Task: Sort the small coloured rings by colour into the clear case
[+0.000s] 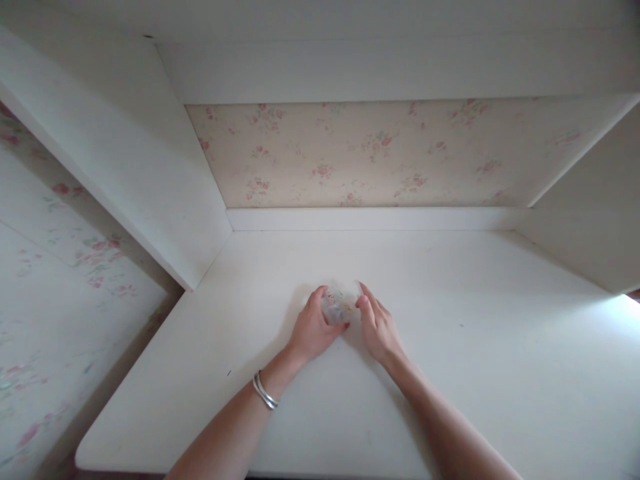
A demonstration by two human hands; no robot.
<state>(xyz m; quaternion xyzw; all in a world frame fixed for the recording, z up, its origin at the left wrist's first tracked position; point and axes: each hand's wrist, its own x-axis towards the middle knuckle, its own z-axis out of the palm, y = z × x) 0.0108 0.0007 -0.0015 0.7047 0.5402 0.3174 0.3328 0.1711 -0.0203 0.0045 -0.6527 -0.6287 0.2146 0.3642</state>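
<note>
A small clear container (337, 305), see-through with tiny coloured marks on it, is on or just above the white desk top. My left hand (316, 327) wraps around its left and near sides, thumb and fingers closed on it. A silver bracelet (265, 391) circles my left wrist. Just right of the container is my right hand (376, 323), its thumb and fingers curled toward each other. A pale, see-through edge (358, 288) shows by the right fingertips; I cannot tell what it belongs to.
The white desk top (475, 387) spreads around both hands. Behind it are a low white ledge (380, 219) and floral wallpaper (360, 153), under an overhanging white shelf (350, 67). White side panels (125, 133) stand left and right. The desk's rounded front corner (87, 453) is at lower left.
</note>
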